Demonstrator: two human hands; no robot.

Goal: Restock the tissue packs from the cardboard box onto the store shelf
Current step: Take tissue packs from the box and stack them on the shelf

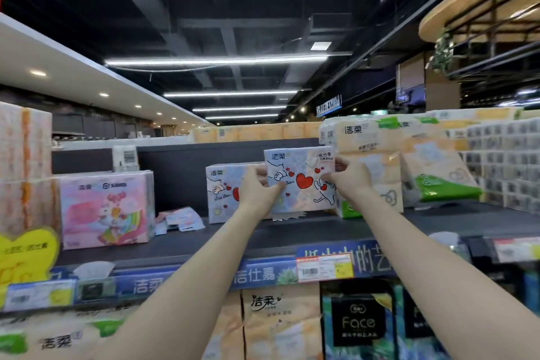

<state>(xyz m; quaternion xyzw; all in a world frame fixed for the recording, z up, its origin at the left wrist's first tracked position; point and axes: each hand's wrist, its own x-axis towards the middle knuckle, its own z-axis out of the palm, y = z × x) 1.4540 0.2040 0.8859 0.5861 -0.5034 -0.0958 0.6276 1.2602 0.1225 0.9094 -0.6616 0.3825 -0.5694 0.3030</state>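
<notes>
The heart-printed tissue pack (302, 184) stands upright, on or just above the dark shelf (292, 232). The left hand (260, 188) pinches its edge at 9 o'clock and the right hand (352, 177) at 3, thumbs on the front. It is best lowered squarely, flush beside the matching pack (222, 196) at 9 and clear of the orange packs (369, 155) at 3.

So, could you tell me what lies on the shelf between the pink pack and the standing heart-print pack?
In the head view, small loose packets lie on the dark shelf between the pink pack and the standing heart-print pack.
</notes>
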